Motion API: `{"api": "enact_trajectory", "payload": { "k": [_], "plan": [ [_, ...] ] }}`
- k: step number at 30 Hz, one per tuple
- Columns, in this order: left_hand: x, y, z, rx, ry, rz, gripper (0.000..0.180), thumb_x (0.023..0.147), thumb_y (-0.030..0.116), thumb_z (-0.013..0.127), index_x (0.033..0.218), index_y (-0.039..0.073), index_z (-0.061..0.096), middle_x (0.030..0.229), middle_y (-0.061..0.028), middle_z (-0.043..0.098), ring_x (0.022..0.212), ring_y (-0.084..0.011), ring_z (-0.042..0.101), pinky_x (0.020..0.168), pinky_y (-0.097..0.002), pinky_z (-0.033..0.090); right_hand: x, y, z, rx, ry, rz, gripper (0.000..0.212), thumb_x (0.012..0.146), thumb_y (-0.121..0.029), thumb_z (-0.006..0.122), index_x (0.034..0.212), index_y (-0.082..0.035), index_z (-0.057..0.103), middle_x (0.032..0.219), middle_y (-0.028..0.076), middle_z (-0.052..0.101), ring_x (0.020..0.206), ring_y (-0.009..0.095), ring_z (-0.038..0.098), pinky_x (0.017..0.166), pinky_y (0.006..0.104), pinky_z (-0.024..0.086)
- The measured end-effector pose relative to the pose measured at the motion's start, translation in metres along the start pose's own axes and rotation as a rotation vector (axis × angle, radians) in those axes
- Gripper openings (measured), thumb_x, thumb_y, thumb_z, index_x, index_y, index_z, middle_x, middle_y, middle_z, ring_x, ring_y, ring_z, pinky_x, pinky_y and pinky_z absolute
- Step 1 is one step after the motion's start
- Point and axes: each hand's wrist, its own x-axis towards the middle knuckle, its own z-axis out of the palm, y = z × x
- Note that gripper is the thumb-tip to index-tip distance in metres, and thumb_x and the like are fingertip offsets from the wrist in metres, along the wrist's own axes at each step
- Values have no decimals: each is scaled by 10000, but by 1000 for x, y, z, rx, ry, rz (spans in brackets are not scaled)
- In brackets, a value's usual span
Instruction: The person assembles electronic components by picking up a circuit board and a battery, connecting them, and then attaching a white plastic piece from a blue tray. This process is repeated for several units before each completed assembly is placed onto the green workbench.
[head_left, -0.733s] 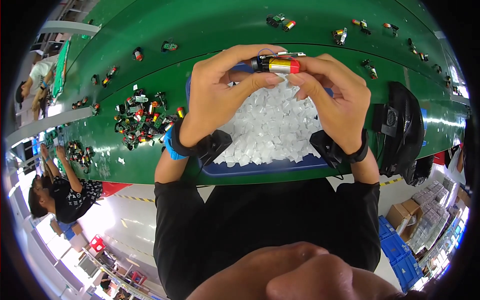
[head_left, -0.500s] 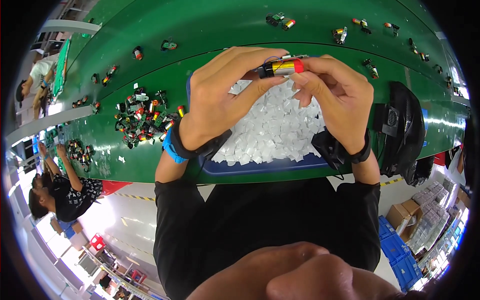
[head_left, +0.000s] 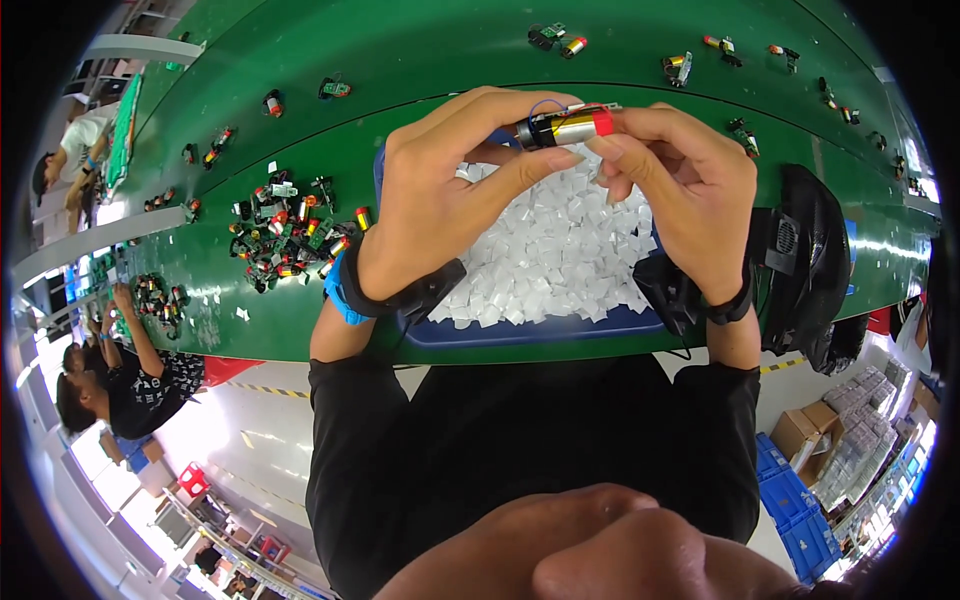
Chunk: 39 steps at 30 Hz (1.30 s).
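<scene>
Between both hands, above a tray, is a small cylindrical battery [head_left: 575, 128] with a silver and yellow body, a red end and a black end. Thin wires and a narrow circuit board run along its upper side. My left hand [head_left: 430, 190] pinches the black end, thumb below and fingers behind. At the red end, my right hand [head_left: 695, 185] grips with thumb and forefinger, its other fingers curled. Below them, the blue tray [head_left: 540, 335] holds a heap of small white square pieces [head_left: 540, 265]. Part of the circuit board is hidden by my fingers.
Left of the tray lies a pile of batteries with circuit boards [head_left: 285, 235]. More of these lie scattered along the green table [head_left: 430, 50]. A black plastic bag [head_left: 805, 270] rests at the right. Other people work at the far left, one in a patterned black shirt [head_left: 150, 395].
The battery has turned a little between my fingers, showing more silver, and the blue wire stands higher. My right hand has shifted slightly right. A co-worker's hands at the left have moved.
</scene>
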Motion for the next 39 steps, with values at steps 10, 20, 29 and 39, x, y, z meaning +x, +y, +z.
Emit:
{"api": "enact_trajectory", "payload": {
  "k": [10, 20, 29, 39],
  "plan": [
    [-1, 3, -4, -323, -40, -353, 262, 908, 73, 731, 1137, -31, 659, 996, -121, 675, 831, -145, 677, 615, -260, 610, 6, 6, 4, -169, 61, -201, 255, 839, 32, 758, 1084, 27, 691, 829, 83, 673, 716, 114, 667, 588, 212, 529],
    [6, -10, -13, -372, -256, -511, 298, 928, 214, 735, 1059, -39, 650, 851, -92, 669, 668, -118, 631, 521, -236, 522, 9, 19, -1, -360, -72, -447, 383, 804, 39, 774, 1167, 4, 656, 856, 92, 680, 733, 145, 684, 651, 231, 550],
    [75, -157, -52, 591, -425, -461, 585, 838, 557, 728, 1060, 17, 695, 850, -142, 697, 710, -255, 672, 642, -383, 550, 3, 7, 8, -406, -48, -190, 395, 836, 7, 753, 1212, -27, 636, 901, 47, 704, 729, 122, 683, 670, 247, 558],
    [106, -202, 11, 1108, -295, -93, 483, 816, 492, 750, 960, 32, 727, 939, -152, 717, 872, -272, 691, 789, -438, 541, 0, 10, 3, -449, -22, -236, 400, 853, -6, 747, 1233, -31, 623, 905, 47, 704, 742, 102, 679, 676, 238, 550]
  ]
}}
